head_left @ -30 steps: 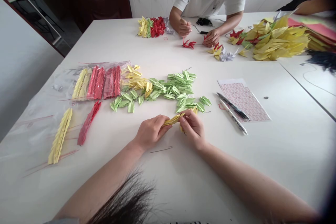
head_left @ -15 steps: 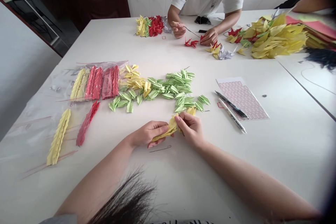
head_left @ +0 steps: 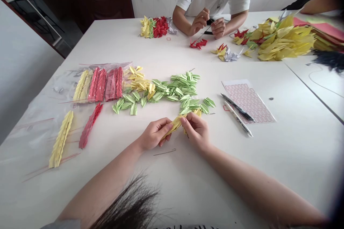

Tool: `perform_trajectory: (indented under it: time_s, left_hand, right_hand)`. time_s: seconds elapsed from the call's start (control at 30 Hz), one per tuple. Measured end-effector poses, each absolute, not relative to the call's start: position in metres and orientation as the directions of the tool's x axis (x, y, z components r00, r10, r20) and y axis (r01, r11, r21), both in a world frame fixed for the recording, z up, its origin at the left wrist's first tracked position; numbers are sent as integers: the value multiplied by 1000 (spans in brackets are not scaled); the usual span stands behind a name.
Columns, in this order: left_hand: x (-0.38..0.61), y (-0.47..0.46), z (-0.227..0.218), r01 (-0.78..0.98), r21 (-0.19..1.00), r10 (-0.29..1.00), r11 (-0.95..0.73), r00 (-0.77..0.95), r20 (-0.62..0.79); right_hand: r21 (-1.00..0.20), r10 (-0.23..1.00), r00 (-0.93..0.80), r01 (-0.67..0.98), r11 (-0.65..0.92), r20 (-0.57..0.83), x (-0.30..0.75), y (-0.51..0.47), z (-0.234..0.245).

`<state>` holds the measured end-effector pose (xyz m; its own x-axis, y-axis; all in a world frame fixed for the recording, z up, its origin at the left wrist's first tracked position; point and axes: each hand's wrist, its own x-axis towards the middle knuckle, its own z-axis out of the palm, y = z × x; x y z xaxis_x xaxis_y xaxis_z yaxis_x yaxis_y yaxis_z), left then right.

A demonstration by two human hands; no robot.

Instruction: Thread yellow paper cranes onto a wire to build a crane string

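Both my hands are closed on a strip of overlapping folded yellow paper pieces [head_left: 176, 124] above the near part of the table. My left hand [head_left: 153, 134] grips its lower left part, thumb on top. At the upper right end, my right hand [head_left: 197, 130] pinches it between thumb and fingers. More yellow paper shows behind my right fingers. Just beyond lie many folded light green paper pieces [head_left: 185, 86], with folded yellow paper pieces [head_left: 138, 80] to their left. A thin hooked wire [head_left: 165, 152] rests on the table below my hands.
Plastic bags with red and yellow folded strips [head_left: 100, 84] lie at left, near a loose yellow strip [head_left: 61, 139]. To the right are two pens [head_left: 238, 107] and a label sheet [head_left: 249, 100]. Across the table [head_left: 120, 50], a co-worker [head_left: 217, 0] sits by folded paper cranes [head_left: 198, 44].
My left hand has slid up and right along the yellow strip, closer to my right hand. The co-worker's hands have lifted off the red paper cranes.
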<state>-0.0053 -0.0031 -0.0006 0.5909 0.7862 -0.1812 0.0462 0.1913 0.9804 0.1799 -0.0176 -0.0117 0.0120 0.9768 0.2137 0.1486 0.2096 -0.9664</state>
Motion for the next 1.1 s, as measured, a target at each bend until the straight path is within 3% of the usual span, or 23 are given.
perform_trajectory:
  time_s: [0.1,0.3,0.93,1.1]
  left_hand:
    - [-5,-5,-1,68,986,816,150,555,-162]
    - [-5,-6,4,172,978,797,117,571,-196]
    - [-2,-7,7,267,963,815,40,548,-186]
    - [-2,-7,4,168,978,793,128,574,-202]
  right_hand:
    - [-961,970,27,148,235,242,179,-18,-12]
    - [-968,967,64,-5,249,248,177,-17,-12]
    - [-955,968,58,184,231,245,179,-15,-15]
    - [-954,971,-16,182,237,238,180,-17,-13]
